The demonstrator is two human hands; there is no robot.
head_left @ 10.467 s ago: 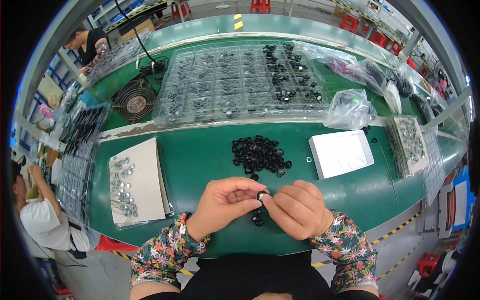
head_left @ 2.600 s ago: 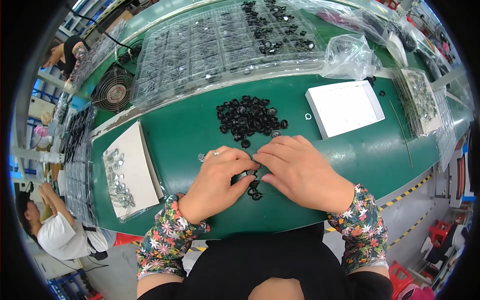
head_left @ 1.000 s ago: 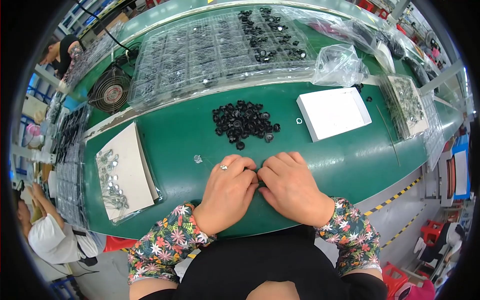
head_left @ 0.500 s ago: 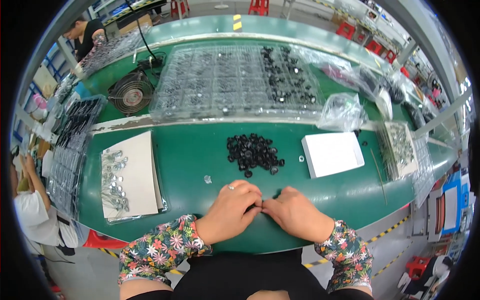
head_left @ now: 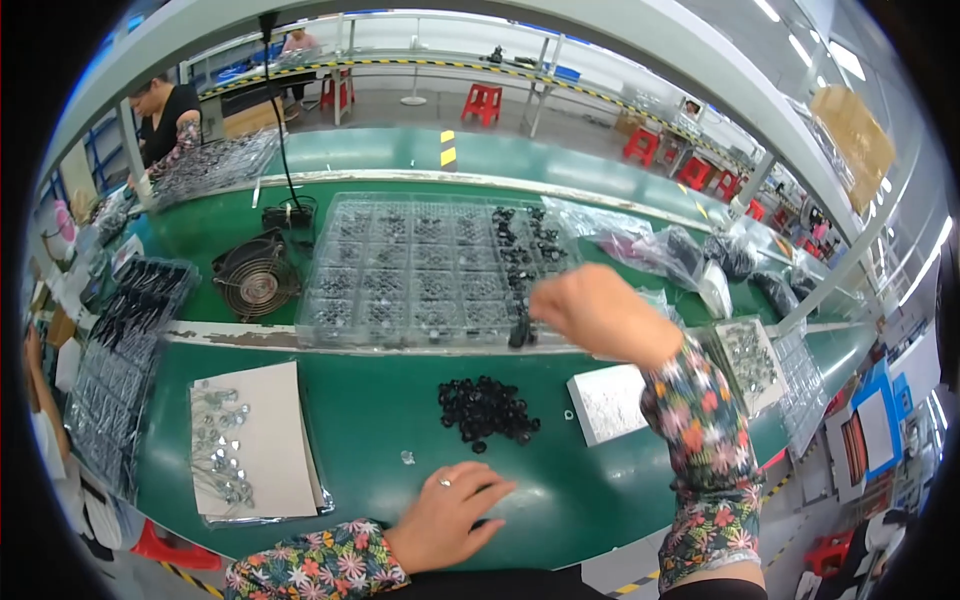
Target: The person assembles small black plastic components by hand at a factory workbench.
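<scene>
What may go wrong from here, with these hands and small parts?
The right hand is at the clear tray, near its black parts; it might nudge some into another compartment. The right floral sleeve overlaps the white box in this view; it might brush the box, though the gap cannot be judged. The left hand is close to a loose clear piece and might sweep it aside.

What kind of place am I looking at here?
Probably a factory workshop handling small parts. Green work surfaces bear a clear compartmented tray and a pile of small black parts, and red stools stand near a striped-edge bench farther back.
</scene>
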